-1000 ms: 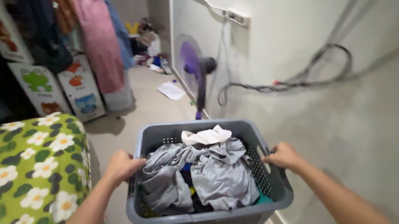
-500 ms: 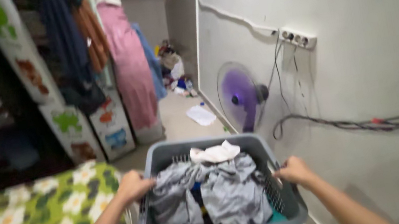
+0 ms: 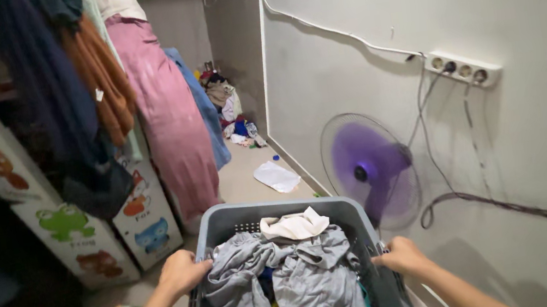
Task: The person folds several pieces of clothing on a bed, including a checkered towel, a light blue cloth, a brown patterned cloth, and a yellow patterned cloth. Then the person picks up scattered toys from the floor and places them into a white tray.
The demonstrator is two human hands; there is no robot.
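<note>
Hands: my left hand (image 3: 182, 272) and right hand (image 3: 402, 256) clamp the basket (image 3: 226, 218) rims.
Basket: carried before me, beside the fan (image 3: 370, 170).
Progress: clothes (image 3: 283, 273) loaded; basket not set down.

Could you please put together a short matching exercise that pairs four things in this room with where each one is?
Things:
1. laundry basket
2. fan
3. power strip
4. pink garment

Places:
A. mounted high on the right wall
B. hanging at the cupboard on the left
C. gripped at its sides by the left hand and the right hand
D. standing against the right wall, beyond the basket

Pairs: 1-C, 2-D, 3-A, 4-B
</note>
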